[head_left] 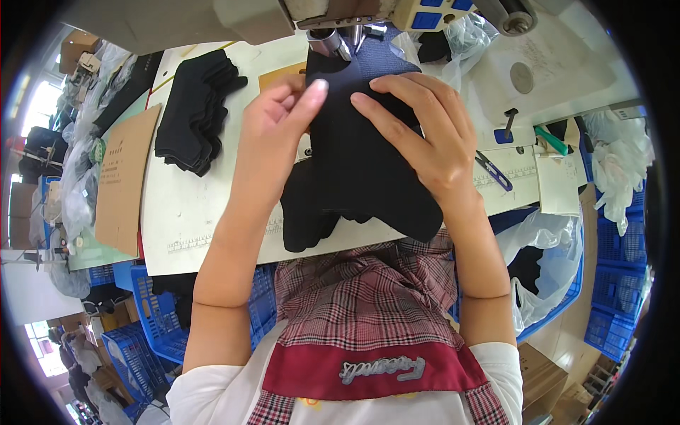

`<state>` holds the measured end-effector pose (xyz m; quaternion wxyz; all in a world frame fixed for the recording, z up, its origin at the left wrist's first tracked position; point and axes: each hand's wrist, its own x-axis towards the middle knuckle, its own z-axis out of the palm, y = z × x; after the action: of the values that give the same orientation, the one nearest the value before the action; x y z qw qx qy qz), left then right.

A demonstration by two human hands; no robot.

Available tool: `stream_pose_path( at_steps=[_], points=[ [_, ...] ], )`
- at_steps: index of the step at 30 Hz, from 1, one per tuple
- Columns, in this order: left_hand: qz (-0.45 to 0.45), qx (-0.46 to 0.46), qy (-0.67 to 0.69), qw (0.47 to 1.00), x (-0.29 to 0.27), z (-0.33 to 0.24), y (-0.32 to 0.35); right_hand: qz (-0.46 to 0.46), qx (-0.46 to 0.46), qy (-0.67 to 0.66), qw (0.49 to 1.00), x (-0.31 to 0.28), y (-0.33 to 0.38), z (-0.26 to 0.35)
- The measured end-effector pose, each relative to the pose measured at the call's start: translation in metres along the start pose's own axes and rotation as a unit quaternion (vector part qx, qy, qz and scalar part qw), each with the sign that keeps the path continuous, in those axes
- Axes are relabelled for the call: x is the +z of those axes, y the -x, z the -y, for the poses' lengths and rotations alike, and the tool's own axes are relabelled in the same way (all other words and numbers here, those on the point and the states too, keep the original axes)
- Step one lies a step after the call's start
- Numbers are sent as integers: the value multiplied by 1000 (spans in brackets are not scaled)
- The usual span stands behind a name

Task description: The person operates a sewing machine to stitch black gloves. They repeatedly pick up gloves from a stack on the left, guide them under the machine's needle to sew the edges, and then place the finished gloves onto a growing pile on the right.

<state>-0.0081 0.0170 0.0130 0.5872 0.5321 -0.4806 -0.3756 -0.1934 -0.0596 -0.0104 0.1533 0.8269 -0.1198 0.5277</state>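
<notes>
A black fabric piece (354, 149) lies under the head of a sewing machine (354, 35), and its lower end hangs over the table's near edge. Its upper part, by the presser foot, looks dark blue and ribbed. My left hand (280, 117) is at the left edge of the fabric, fingers curled and thumb over that edge; the fingertips are partly hidden. With fingers spread, my right hand (435, 131) rests on the fabric's right side, thumb and forefinger pointing to the presser foot.
Stacked black fabric pieces (198, 110) lie left on the white table (184, 205). A cardboard sheet (126, 180) stands beyond them. At the right are purple thread snips (494, 171), a green-handled tool (551, 140) and a plastic-lined blue bin (542, 283). Blue crates (166, 312) stand below.
</notes>
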Motion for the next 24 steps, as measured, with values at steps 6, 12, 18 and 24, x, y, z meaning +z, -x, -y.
stream_pose_path(
  at_steps=[6,12,18,24],
  points=[
    [-58,423,-391,815,-9,12,25,-11,3,-31,999,0,-5,-9],
    [-34,459,-361,811,-5,20,17,23,61,-102,993,-21,-7,-3],
    [-55,473,-372,797,-1,23,6,61,64,-105,991,-42,-5,7],
    [-76,468,-372,798,2,26,-1,60,54,-25,996,-26,-9,9]
  ],
)
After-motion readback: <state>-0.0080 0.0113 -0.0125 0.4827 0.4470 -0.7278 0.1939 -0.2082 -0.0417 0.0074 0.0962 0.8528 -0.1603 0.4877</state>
